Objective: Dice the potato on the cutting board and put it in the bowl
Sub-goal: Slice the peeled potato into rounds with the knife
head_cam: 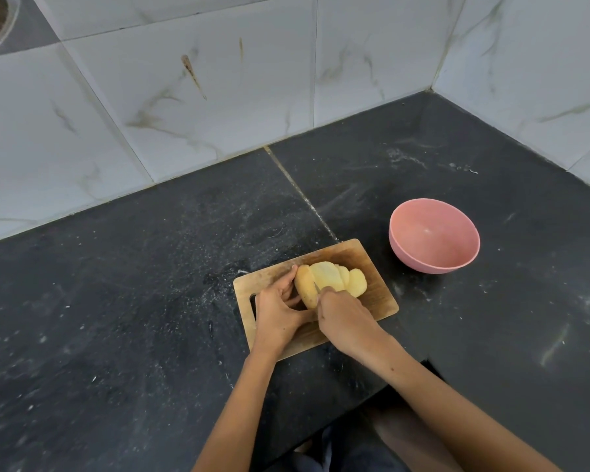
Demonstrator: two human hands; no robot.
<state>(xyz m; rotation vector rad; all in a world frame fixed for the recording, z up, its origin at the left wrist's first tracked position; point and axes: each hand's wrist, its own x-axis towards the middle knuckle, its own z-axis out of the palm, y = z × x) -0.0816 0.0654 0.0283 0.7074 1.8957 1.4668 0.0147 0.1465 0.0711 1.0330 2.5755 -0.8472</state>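
Observation:
A pale yellow potato lies on the wooden cutting board, cut into several slices that lean together; its left end piece still has brown skin. My left hand holds that left end, fingers curled around it. My right hand grips a knife whose blade is only just visible between the end piece and the slices; the handle is hidden in my fist. A pink bowl stands to the right of the board with nothing in it.
The board lies on a dark stone counter dusted with white specks. White marble-look tiled walls close the back and the right corner. The counter's front edge runs just below my forearms.

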